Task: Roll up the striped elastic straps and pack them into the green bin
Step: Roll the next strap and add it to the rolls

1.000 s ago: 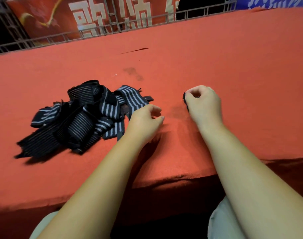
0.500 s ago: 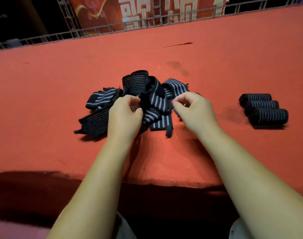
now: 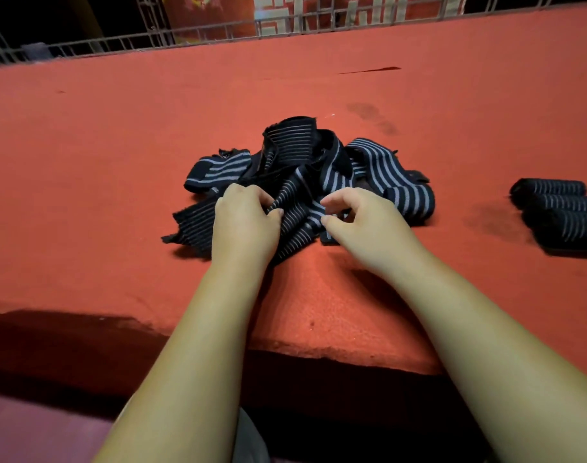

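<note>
Red felt table (image 3: 118,162) fills most of the view. Its near edge runs under both forearms and its far edge meets a metal railing (image 3: 218,31). There is open felt left of the pile and in the gap between the pile and the rolls, with a few dark stains on the right side.

Behind the railing is a red banner (image 3: 335,11) with big white characters. They're cropped at the top and I can't read them.

Striped straps (image 3: 318,162): a loose tangled pile, dark with pale stripes, mid-table and back from the near edge.

Rolled straps (image 3: 559,208): three rolls side by side and touching, at the right frame edge and partly cut off, well apart from the pile.

Left hand (image 3: 245,225): on the near-left of the pile. The grip is clamped, with fingers and thumb curled on a strap fold.

Right hand (image 3: 362,225): on the near-right of the pile. The grip is clamped, with thumb and forefinger pinching a strap edge and the other fingers curled above.

The hands are near each other but not touching, with a band of strap between them.
</note>
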`<state>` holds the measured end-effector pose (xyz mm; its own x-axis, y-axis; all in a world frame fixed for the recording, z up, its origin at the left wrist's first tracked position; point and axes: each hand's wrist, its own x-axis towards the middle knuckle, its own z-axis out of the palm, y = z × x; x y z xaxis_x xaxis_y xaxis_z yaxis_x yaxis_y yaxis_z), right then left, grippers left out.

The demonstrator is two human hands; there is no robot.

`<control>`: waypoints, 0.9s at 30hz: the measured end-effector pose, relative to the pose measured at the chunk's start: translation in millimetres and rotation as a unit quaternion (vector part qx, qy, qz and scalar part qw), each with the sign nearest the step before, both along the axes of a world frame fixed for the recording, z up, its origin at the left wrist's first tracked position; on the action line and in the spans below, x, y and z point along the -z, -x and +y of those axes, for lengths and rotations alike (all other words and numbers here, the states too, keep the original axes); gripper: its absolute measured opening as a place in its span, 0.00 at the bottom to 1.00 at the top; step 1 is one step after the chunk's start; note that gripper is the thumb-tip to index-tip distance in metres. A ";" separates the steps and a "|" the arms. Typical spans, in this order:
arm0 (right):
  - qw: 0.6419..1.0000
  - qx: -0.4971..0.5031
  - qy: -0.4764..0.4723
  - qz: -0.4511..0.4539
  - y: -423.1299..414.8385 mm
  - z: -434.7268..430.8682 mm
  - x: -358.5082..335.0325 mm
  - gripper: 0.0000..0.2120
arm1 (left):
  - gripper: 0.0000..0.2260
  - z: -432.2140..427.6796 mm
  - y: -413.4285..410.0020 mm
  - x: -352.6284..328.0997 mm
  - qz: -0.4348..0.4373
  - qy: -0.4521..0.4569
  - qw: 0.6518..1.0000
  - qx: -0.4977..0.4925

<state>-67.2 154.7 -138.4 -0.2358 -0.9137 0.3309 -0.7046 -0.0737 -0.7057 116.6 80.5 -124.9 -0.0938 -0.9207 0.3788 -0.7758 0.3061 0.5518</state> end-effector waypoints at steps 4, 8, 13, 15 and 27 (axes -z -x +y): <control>0.999 -0.013 -0.023 0.018 -4.3 1.2 -2.7 0.26 | 0.02 6.2 0.3 -6.3 0.109 -0.039 0.993 0.028; 0.996 -0.019 -0.031 -0.079 -8.0 3.3 -6.3 0.25 | 0.05 19.1 1.6 -11.8 0.211 -0.113 0.963 0.124; 0.984 -0.001 -0.006 -0.180 -5.3 6.9 -12.8 0.13 | 0.04 19.8 -5.6 -9.9 0.166 -0.149 0.953 0.204; 0.984 -0.013 -0.007 -0.179 -2.5 9.2 -13.7 0.11 | 0.04 18.2 -7.4 -9.3 0.151 -0.153 0.947 0.239; 0.972 0.019 0.056 -0.229 26.7 19.8 -28.5 0.05 | 0.27 5.5 -4.4 -5.8 0.064 -0.110 0.976 0.175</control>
